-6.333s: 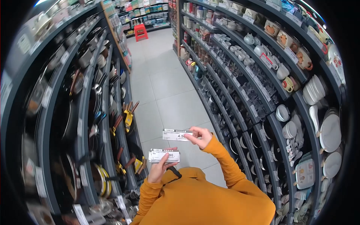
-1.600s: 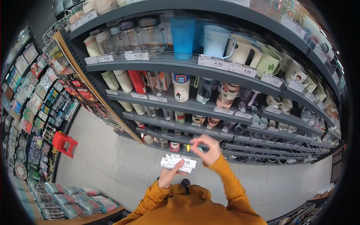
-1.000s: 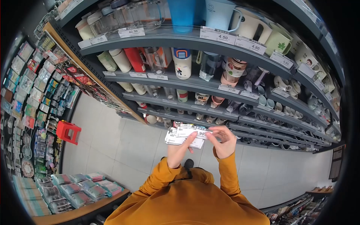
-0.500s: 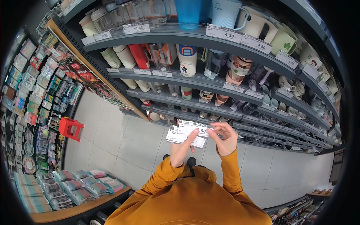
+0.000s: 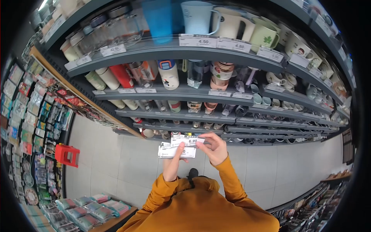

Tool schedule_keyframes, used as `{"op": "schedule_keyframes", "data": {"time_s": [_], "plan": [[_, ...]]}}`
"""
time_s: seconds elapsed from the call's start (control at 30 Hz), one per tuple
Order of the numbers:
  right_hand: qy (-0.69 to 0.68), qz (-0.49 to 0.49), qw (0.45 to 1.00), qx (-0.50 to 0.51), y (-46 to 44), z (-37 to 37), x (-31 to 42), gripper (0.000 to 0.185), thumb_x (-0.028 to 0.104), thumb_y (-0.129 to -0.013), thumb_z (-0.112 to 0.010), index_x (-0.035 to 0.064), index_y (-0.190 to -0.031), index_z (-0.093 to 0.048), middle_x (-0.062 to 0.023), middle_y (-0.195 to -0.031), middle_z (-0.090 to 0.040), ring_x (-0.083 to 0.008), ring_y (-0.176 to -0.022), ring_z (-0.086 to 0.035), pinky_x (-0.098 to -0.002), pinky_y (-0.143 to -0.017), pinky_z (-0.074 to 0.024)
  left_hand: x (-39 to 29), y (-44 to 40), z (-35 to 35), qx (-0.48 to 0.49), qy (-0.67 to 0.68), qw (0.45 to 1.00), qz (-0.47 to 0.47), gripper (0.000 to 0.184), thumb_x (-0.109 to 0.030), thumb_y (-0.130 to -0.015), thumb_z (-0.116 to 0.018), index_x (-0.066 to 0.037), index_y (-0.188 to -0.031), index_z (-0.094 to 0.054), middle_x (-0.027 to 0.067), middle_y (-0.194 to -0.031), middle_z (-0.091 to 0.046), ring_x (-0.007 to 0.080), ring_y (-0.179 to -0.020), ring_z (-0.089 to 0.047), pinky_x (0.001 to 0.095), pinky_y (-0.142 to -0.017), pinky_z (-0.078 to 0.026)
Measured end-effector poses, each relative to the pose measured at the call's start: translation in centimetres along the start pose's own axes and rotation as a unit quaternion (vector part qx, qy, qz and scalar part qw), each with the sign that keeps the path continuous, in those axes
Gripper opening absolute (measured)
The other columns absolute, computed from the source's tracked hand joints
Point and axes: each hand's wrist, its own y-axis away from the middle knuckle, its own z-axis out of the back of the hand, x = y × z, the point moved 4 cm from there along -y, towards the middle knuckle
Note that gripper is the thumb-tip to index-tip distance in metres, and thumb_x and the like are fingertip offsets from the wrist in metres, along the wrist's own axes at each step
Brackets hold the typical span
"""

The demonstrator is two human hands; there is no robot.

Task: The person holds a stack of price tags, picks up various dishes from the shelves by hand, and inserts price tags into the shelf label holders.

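Pinching 6.90 tag [image 5: 189, 141] w/ R hand [image 5: 215, 149], tag stack [image 5: 166, 152] w/ L hand [image 5: 172, 164]

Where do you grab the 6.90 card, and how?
Probably pinch the card front and back by its right end, coming from the right. It's thin and flat, and that end sticks out past the pile of cards below. The right hand is at that end, while the left hand holds the pile.

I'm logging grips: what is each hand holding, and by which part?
The right hand pinches the 6.90 tag by its right end. The left hand holds the tag stack, thumb across its front.
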Motion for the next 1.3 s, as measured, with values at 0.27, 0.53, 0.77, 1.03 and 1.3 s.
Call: {"op": "schedule_keyframes", "data": {"time_s": [0.27,0.53,0.77,1.03,1.3], "plan": [[0.038,-0.004,0.999,0.029,0.7,1.5,0.2,0.024,-0.003,-0.086,-0.064,-0.0026,-0.109,-0.058,-0.0093,-0.108,-0.059,-0.016,-0.103,-0.059,-0.0301,-0.088,-0.0513,1.3,0.0,-1.0,0.055,-0.04,0.998,0.011,0.024,-0.021,-0.096,-0.057,-0.001,-0.109,-0.06,0.0056,-0.092,-0.065,0.011,-0.073,-0.062,0.0244,-0.05,-0.048],[0.065,-0.019,0.997,0.026,1.2,2.9,0.2,0.023,0.001,-0.087,-0.064,-0.0014,-0.11,-0.059,-0.008,-0.107,-0.059,-0.0136,-0.097,-0.06,-0.0258,-0.078,-0.0525,2.4,-0.2,-1.4,0.046,-0.025,0.997,0.049,0.027,-0.025,-0.097,-0.053,-0.002,-0.11,-0.059,0.007,-0.092,-0.066,0.0129,-0.075,-0.064,0.0259,-0.053,-0.051],[0.107,-0.052,0.993,-0.001,2.3,4.4,0.8,0.032,0.006,-0.086,-0.068,0.0032,-0.117,-0.059,-0.0042,-0.102,-0.062,-0.0094,-0.086,-0.061,-0.023,-0.07,-0.0497,3.2,-0.2,-2.2,0.072,-0.01,0.996,0.059,0.023,-0.021,-0.097,-0.054,-0.003,-0.111,-0.055,0.0071,-0.096,-0.065,0.0136,-0.08,-0.065,0.0267,-0.056,-0.051],[0.152,-0.043,0.986,-0.059,4.1,5.2,0.6,0.03,0.01,-0.087,-0.068,0.0032,-0.116,-0.061,-0.0063,-0.098,-0.066,-0.0074,-0.073,-0.06,-0.0217,-0.064,-0.0492,4.3,-1.6,-1.8,0.187,-0.048,0.973,0.123,0.033,-0.016,-0.094,-0.058,-0.002,-0.123,-0.052,0.0077,-0.097,-0.065,0.0133,-0.078,-0.065,0.0247,-0.053,-0.052],[0.165,-0.043,0.982,-0.08,3.9,3.6,-0.9,0.024,0.012,-0.089,-0.066,0.0026,-0.111,-0.064,-0.0065,-0.098,-0.067,-0.0072,-0.07,-0.06,-0.0213,-0.061,-0.0484,2.8,-2.5,-0.4,0.262,-0.028,0.957,0.12,0.042,-0.016,-0.095,-0.056,-0.003,-0.133,-0.045,0.007,-0.102,-0.064,0.0129,-0.08,-0.064,0.025,-0.057,-0.053]]}}
